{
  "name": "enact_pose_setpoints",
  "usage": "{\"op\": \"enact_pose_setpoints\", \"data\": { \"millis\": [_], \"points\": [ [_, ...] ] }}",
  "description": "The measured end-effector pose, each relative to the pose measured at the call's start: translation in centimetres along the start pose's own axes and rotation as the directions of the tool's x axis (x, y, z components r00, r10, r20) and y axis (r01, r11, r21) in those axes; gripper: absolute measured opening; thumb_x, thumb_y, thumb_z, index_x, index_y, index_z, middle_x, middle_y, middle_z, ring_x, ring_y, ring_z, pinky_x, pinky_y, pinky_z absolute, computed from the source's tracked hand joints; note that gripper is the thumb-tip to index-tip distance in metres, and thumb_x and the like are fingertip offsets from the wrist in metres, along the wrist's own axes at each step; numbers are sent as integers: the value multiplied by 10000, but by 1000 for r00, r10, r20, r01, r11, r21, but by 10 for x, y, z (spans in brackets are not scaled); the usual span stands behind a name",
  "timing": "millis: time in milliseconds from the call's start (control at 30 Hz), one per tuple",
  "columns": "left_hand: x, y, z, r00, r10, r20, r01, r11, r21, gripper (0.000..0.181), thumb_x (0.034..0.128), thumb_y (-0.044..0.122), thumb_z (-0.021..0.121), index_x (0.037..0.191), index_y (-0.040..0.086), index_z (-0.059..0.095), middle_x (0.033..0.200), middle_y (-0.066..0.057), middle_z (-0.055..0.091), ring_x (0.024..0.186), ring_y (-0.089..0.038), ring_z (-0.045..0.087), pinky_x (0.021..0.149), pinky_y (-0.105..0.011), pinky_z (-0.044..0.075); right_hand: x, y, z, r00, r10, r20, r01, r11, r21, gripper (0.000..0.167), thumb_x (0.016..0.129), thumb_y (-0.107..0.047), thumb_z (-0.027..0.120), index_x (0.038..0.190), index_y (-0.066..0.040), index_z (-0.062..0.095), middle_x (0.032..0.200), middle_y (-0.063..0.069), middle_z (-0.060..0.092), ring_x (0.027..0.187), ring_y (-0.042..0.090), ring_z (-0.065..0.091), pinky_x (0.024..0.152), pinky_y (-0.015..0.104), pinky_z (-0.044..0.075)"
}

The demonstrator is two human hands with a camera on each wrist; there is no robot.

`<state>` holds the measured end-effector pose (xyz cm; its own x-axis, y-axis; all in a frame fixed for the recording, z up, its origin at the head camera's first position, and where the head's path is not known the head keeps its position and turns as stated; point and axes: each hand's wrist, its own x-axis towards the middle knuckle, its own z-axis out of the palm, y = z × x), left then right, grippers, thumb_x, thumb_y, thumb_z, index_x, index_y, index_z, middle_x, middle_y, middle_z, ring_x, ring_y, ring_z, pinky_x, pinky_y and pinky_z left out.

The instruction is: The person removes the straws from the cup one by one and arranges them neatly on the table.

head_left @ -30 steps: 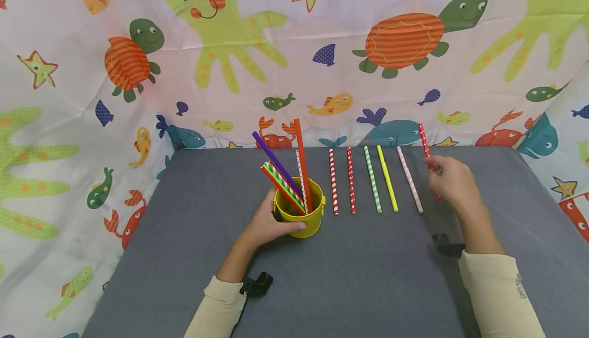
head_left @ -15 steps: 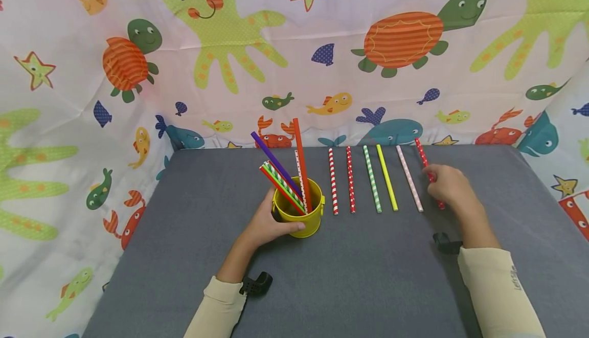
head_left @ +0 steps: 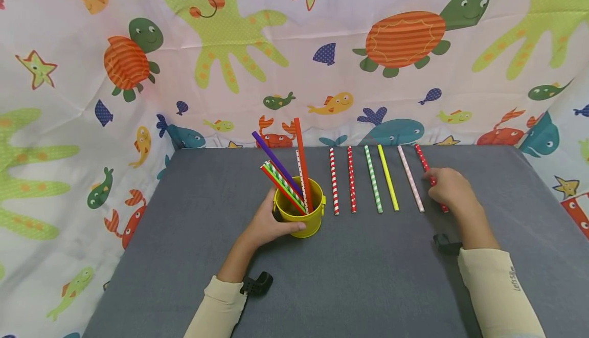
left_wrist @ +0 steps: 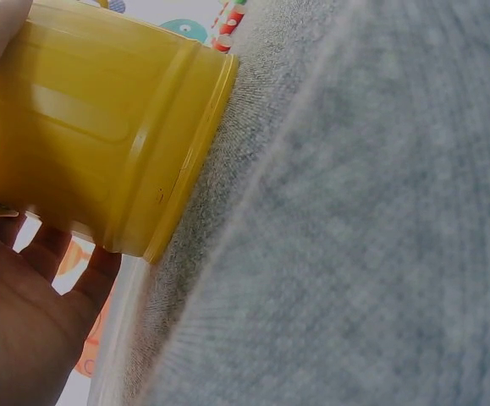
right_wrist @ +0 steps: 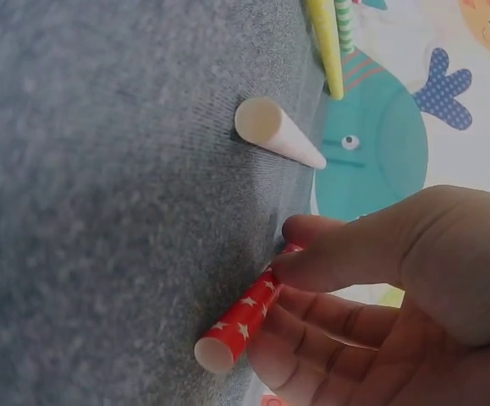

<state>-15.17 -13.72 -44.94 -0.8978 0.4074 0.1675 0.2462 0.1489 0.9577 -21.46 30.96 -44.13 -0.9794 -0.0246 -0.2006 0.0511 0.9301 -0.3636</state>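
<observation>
Take your cue from the grey table (head_left: 359, 287): the step looks like lining up a row, so let its surface carry the weight before you loosen any grip. Your left hand (head_left: 264, 225) curls round the yellow bucket (head_left: 313, 225), thumb across its front, holding it upright. A light, steady hold should do, so the purple straw (head_left: 276, 162) and the others leaning inside don't shift. Your right hand (head_left: 453, 189) has thumb and finger almost together, pinching the red star straw (right_wrist: 245, 318) at the row's right end; whether it touches the table along its whole length, you cannot tell from here. It slants a touch more than the pale pink straw (head_left: 411, 179) beside it, so turn it slightly until the gap runs even, and pinch softly, as paper would likely dent.

For room, the patterned cloth (head_left: 345, 0) rises right behind the table's far edge, and the star straw's far end is at that edge: slide toward you, never away. Grey surface spreads wide to your right and on the near side, so lift off that way. The bucket stands near the red-and-white striped straw (head_left: 334, 182); don't swing it right.
</observation>
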Motion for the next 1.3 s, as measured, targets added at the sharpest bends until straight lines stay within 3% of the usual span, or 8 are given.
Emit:
{"op": "enact_pose_setpoints", "data": {
  "millis": [300,500,967,1233,1300],
  "points": [
    [0,-2,1,1000,2,2,-2,1000,-7,981,742,199,910,1512,82,314,1383,-60,513,1236,-225,488,1076,-509,361,-7,-3,1,997,-20,-69,20,1000,-7,354,838,15,599,1184,52,657,1020,287,578,944,432,482,767,568,443],
    [0,-2,0,1000,-6,1,6,1000,3,980,750,204,905,1517,79,307,1386,-60,510,1239,-217,485,1080,-499,358,-8,-7,3,994,-22,-105,21,1000,-14,344,828,21,599,1164,35,672,1033,291,553,952,433,470,756,561,442],
    [0,0,1,1000,-19,-2,19,1000,17,962,756,168,891,1516,72,308,1387,-76,508,1243,-221,481,1082,-487,356,-4,4,4,999,-2,-40,1,1000,-25,386,816,14,619,1195,83,651,1175,352,575,966,461,500,827,619,435],
    [5,-39,0,1000,22,-17,-22,1000,19,991,733,320,916,1518,229,318,1394,10,506,1248,-179,478,1079,-486,355,-5,5,4,999,5,-36,-6,1000,-29,370,843,3,586,1201,40,674,1198,349,553,961,438,496,730,534,452],
    [5,-39,0,1000,23,-17,-23,1000,17,990,734,306,916,1518,225,317,1394,2,504,1250,-189,477,1082,-497,351,-5,4,5,999,0,-49,-2,999,-36,360,843,3,573,1183,34,687,1183,343,558,954,431,494,724,525,448]
  ]
}}
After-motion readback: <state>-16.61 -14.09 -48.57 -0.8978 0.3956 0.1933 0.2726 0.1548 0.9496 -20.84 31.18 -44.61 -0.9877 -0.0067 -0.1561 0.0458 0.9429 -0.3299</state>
